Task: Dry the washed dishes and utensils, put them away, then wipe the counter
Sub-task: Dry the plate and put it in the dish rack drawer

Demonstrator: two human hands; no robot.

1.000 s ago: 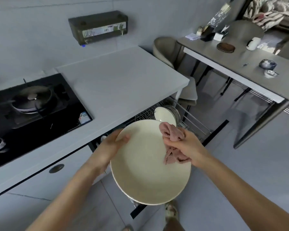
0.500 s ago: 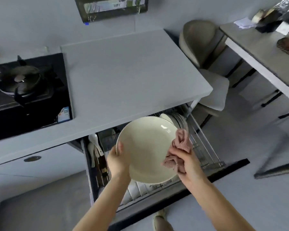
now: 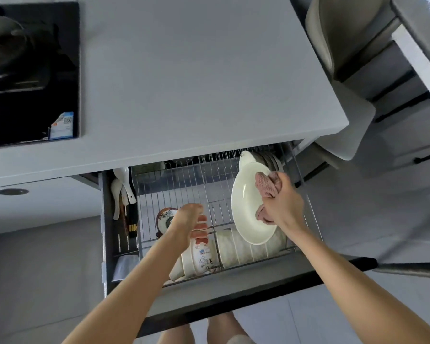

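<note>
Now R hand (image 3: 282, 204) grips pink cloth (image 3: 268, 186) and cream plate (image 3: 246, 209) together, fingers curled round both. Plate's tilted on edge over wire rack (image 3: 174, 184) in pulled-out drawer (image 3: 233, 301) under counter (image 3: 196, 83). L hand (image 3: 188, 223) hovers above printed bowls (image 3: 201, 256), fingers loosely curled, holding nothing.

hob (image 3: 35, 95): cut by left edge | sticker (image 3: 61, 125) on it: print too small to read | stacked plates (image 3: 267, 158): half under bench (image 3: 196, 70) lip | right hand (image 3: 283, 204): fingers buried in pink cloth (image 3: 268, 186)
</note>
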